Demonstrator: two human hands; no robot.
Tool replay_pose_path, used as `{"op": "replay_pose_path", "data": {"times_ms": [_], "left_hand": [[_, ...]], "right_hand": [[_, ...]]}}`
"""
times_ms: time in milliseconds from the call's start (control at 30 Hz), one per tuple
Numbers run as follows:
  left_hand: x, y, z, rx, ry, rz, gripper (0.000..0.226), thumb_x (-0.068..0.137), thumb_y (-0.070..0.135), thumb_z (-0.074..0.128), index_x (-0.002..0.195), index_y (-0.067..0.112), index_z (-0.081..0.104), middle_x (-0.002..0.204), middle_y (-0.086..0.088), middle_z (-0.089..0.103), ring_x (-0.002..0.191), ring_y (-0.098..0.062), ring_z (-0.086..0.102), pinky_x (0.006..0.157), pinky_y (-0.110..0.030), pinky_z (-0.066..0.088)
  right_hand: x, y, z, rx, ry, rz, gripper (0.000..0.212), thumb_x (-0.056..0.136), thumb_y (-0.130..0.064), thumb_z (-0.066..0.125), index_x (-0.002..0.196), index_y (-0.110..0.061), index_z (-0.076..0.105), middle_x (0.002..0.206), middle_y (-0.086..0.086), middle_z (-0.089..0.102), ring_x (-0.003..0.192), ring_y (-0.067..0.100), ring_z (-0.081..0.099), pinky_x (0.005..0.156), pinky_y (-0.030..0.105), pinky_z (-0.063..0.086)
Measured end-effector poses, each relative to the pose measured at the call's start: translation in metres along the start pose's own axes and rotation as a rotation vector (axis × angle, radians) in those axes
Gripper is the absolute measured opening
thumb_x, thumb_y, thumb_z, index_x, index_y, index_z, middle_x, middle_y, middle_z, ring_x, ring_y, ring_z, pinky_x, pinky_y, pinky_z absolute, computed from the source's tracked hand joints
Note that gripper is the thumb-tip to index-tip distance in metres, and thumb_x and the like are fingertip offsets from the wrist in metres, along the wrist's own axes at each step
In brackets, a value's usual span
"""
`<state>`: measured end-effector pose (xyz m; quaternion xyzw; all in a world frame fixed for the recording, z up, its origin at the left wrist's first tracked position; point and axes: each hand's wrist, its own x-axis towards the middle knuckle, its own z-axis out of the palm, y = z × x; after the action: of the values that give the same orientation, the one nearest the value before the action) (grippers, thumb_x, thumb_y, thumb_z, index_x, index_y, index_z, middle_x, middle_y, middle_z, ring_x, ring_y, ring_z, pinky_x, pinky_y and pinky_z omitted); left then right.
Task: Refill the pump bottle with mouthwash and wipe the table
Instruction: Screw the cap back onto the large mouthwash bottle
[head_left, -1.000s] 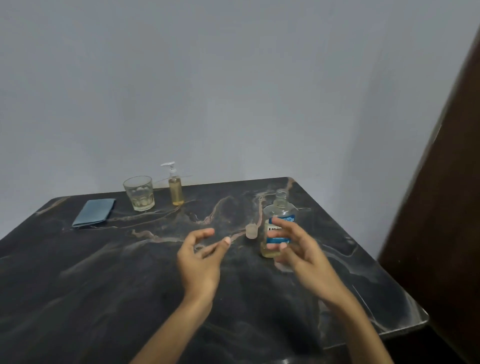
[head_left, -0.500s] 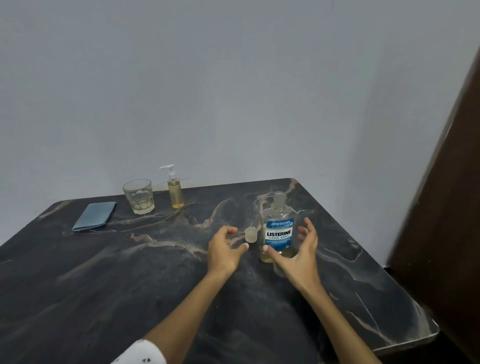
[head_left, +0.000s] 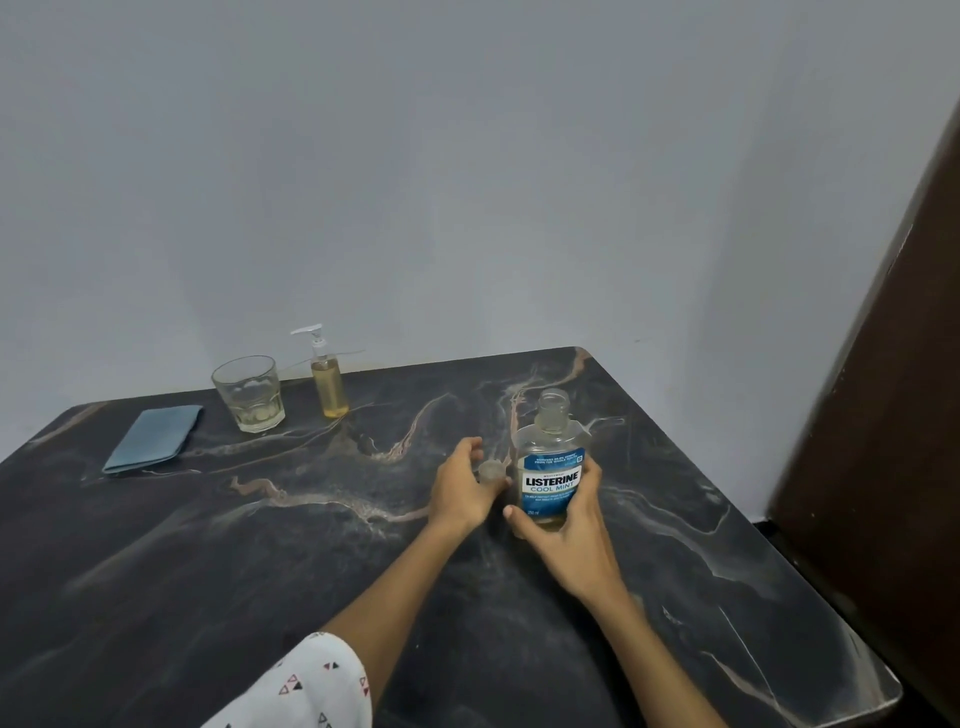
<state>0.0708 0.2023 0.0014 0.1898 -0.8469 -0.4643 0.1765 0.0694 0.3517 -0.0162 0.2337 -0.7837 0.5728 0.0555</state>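
Observation:
The clear mouthwash bottle (head_left: 551, 470) with a blue label stands uncapped on the dark marbled table (head_left: 260, 545), holding a little pale liquid. My right hand (head_left: 563, 530) grips its lower body from the front. Just left of it, my left hand (head_left: 465, 488) curls around the small clear cap (head_left: 491, 472) that sits on the table. The small pump bottle (head_left: 327, 382) with amber liquid and a white pump stands at the back edge. A folded blue cloth (head_left: 153, 438) lies at the back left.
A drinking glass (head_left: 249, 392) with a little liquid stands beside the pump bottle. The table sits against a grey wall. A dark brown panel (head_left: 893, 441) rises past the table's right edge.
Both hands moved forward. My right hand closed on the mouthwash bottle, and my left hand reached the cap and curled around it.

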Motion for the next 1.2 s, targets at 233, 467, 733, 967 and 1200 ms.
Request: {"op": "replay_pose_path", "data": {"times_ms": [233, 467, 733, 967, 1200], "left_hand": [[0.004, -0.006, 0.007, -0.039, 0.027, 0.020, 0.052, 0.079, 0.012, 0.071, 0.126, 0.013, 0.049, 0.114, -0.002, 0.063, 0.101, -0.014, 0.057, 0.088, -0.027, 0.047], [-0.018, -0.005, -0.005, -0.220, 0.098, 0.032, 0.053, 0.076, 0.014, 0.076, 0.122, 0.014, 0.050, 0.108, 0.000, 0.064, 0.097, -0.011, 0.059, 0.079, -0.015, 0.043], [-0.082, -0.014, -0.018, -0.237, 0.063, 0.043, 0.070, 0.062, 0.018, 0.087, 0.116, 0.031, 0.045, 0.086, 0.020, 0.067, 0.099, 0.012, 0.054, 0.089, -0.018, 0.031], [-0.109, -0.011, -0.012, -0.253, -0.026, 0.077, 0.086, 0.057, 0.020, 0.089, 0.124, 0.036, 0.038, 0.085, 0.021, 0.071, 0.095, 0.018, 0.056, 0.084, -0.002, 0.032], [-0.116, -0.012, -0.014, -0.250, -0.077, 0.085, 0.105, 0.049, 0.018, 0.092, 0.135, 0.033, 0.035, 0.096, 0.016, 0.069, 0.104, 0.006, 0.058, 0.091, -0.004, 0.035]], "right_hand": [[0.001, 0.005, 0.001, -0.007, -0.003, 0.003, 0.089, 0.069, -0.039, 0.081, 0.131, -0.040, 0.018, 0.125, -0.014, 0.050, 0.113, 0.002, 0.053, 0.094, 0.024, 0.048], [0.002, 0.006, 0.002, 0.013, -0.001, 0.006, 0.086, 0.069, -0.037, 0.082, 0.125, -0.044, 0.016, 0.116, -0.032, 0.045, 0.106, -0.015, 0.050, 0.082, 0.005, 0.042], [-0.002, 0.002, -0.001, 0.082, 0.004, 0.018, 0.092, 0.068, -0.033, 0.084, 0.130, -0.040, 0.017, 0.131, -0.011, 0.043, 0.118, -0.004, 0.047, 0.088, 0.007, 0.043], [-0.021, 0.000, -0.008, 0.036, 0.172, 0.069, 0.093, 0.064, -0.025, 0.087, 0.124, -0.024, 0.016, 0.131, 0.003, 0.023, 0.124, 0.018, 0.033, 0.098, 0.023, 0.034], [-0.056, -0.011, -0.018, -0.049, -0.018, 0.082, 0.059, 0.061, -0.046, 0.084, 0.090, -0.037, 0.033, 0.093, -0.010, 0.047, 0.083, 0.002, 0.048, 0.069, 0.019, 0.044]]}}
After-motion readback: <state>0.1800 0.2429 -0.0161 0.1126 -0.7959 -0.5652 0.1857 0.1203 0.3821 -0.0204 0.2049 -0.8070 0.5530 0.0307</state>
